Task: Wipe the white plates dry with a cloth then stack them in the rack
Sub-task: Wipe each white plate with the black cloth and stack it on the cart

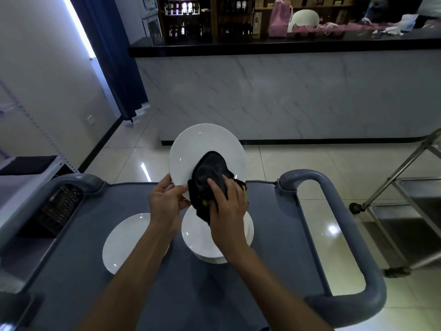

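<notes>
We see the left hand (167, 199) at the centre of the frame, its grip closed on the lower left rim of a white plate (202, 149) held tilted up above the bench (274, 235). The right hand (229, 206) has its grip around a dark cloth (210, 173) with a yellow edge, pressing it against the lower right of that plate's face — the cloth covers part of the plate and hangs down over what lies below.

Directly under the hands sits a stack of white plates (198, 237), partly hidden by the right wrist and the cloth. Just left of it a single white plate (124, 240) lies flat, with the left forearm crossing its right edge. At the left of the frame a dark slatted rack (57, 206) sits beside the bench; we cannot tell what it holds.

The bench is a grey-blue cart top with a looped grey handle (334, 235) along its right side and another rounded corner at upper left. Beyond it lies a glossy pale tile floor (298, 163), and a marble-fronted bar counter (286, 96) with a black top spans the upper frame — shelves of bottles (186, 17) stand behind it. A metal trolley (405, 199) shows at the right edge, a dark blue curtain (114, 56) at upper left.
</notes>
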Available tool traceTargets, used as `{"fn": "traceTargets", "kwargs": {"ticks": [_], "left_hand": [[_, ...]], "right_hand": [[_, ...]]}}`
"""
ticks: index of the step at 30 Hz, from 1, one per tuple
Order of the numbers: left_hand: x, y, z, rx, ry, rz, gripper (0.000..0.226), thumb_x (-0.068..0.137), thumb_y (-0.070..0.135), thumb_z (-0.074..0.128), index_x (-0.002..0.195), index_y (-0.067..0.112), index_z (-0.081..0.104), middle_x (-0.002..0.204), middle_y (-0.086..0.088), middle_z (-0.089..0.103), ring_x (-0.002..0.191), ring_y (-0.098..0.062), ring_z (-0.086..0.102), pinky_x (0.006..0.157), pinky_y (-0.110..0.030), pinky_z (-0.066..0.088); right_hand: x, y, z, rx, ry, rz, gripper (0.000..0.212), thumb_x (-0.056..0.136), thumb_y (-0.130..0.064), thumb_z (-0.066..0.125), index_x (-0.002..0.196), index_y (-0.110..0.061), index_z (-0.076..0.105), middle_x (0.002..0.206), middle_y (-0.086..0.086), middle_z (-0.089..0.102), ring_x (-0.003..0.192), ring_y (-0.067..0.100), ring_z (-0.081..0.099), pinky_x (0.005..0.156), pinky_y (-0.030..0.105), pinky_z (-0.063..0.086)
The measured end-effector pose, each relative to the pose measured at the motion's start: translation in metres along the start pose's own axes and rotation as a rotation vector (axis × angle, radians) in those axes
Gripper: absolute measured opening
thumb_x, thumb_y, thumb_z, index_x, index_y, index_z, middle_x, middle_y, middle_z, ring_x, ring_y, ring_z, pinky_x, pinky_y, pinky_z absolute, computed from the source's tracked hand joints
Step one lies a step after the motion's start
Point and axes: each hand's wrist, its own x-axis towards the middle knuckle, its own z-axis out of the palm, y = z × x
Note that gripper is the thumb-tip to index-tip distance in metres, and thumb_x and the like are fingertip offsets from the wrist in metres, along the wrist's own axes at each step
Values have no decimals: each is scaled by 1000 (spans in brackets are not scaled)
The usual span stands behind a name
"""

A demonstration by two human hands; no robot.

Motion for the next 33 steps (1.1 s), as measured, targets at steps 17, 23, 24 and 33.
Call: {"fn": "traceTargets", "kwargs": {"ticks": [17,23,24,33], "left_hand": [[14,-4,-19,143,-55,-46,49,86,-13,60,122,21,65,97,0,78,85,-27,75,64,-37,62],[13,-10,-18,275,-203,-79,46,80,-17,63,110,17,72,95,-9,78,81,-32,74,59,-38,60],[13,-11,-18,289,-226,-84,46,80,-18,63,106,18,74,96,-9,78,82,-33,74,59,-39,61],[19,-5,-30,325,-280,-36,51,79,-20,63,110,20,72,95,-5,78,81,-26,75,58,-34,61]], "right_hand": [[48,57,-16,-142,77,-63,49,94,-4,63,139,-23,57,150,11,45,140,35,37,109,56,36],[70,58,-29,-91,50,-95,48,95,-4,58,140,-21,57,150,13,45,141,34,34,114,52,29],[71,56,-31,-78,24,-121,48,95,-4,57,141,-21,56,151,12,43,142,33,32,115,49,27],[80,58,-43,-41,-75,-215,59,91,-18,65,147,-28,48,148,5,46,133,28,43,104,48,43]]}}
